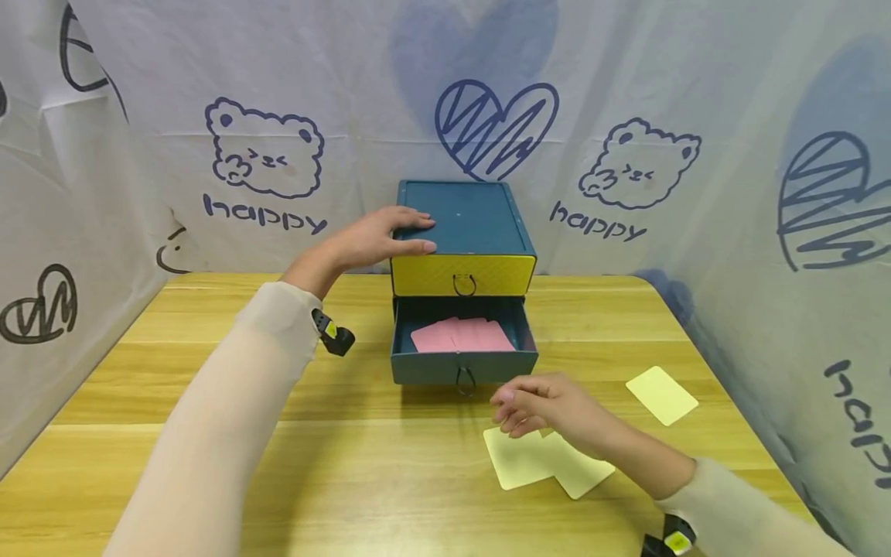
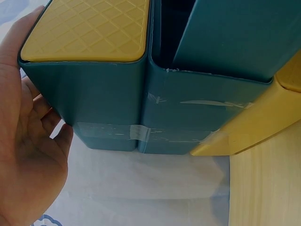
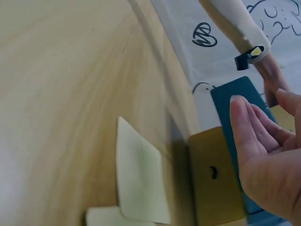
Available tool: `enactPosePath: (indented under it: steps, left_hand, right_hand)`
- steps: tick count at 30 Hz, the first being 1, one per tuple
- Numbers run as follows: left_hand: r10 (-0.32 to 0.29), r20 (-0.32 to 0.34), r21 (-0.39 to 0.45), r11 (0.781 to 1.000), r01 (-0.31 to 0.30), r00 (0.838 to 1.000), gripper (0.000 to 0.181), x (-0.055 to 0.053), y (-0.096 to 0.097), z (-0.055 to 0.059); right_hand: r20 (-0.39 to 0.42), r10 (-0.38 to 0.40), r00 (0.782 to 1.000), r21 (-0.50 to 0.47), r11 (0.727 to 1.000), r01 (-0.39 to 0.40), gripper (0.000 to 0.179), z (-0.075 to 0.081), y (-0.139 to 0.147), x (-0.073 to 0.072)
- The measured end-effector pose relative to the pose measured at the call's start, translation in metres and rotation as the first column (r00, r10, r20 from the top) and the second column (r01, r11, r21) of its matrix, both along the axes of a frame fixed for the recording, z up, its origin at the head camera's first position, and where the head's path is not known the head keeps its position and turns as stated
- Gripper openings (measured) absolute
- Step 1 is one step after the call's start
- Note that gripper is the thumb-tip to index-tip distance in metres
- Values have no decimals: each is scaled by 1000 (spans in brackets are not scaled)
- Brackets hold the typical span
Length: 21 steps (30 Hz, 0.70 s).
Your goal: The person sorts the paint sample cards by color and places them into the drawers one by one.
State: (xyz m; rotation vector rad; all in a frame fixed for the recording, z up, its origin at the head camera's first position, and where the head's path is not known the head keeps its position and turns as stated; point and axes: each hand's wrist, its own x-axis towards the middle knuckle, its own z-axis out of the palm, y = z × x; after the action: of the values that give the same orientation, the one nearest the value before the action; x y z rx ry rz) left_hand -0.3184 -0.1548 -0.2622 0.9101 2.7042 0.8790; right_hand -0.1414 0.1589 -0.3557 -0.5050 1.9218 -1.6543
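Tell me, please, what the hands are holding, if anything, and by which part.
Nothing is held: the left hand rests on the drawer unit at the left edge of its top, and the right hand is empty near the yellow cards.

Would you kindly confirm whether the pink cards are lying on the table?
No, the pink cards lie inside the pulled-out blue drawer.
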Motion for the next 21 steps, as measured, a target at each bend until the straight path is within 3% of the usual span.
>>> enactPosePath:
  steps: [3,8,15,21]
  left_hand:
    - [5,1,-2,1000,-5,1000,64,0,0,0]
    - [7,5,-3,1000,-7,1000,64,1,-1,1]
    - [4,10,-10,1000,-4,1000,66,4,0,3]
    - [5,9,-7,1000,-5,1000,66,4,0,2]
  right_hand:
    - [170,23,985,-52,999,-14,42,-7,-5,-1]
    - [361,63,930,-146,989,-10,47,-21,-15,-3]
    - [470,99,877,-330,941,71,39,-29,-33,-5]
    - [503,118,856,-458,876,149,29,-32,-44,-7]
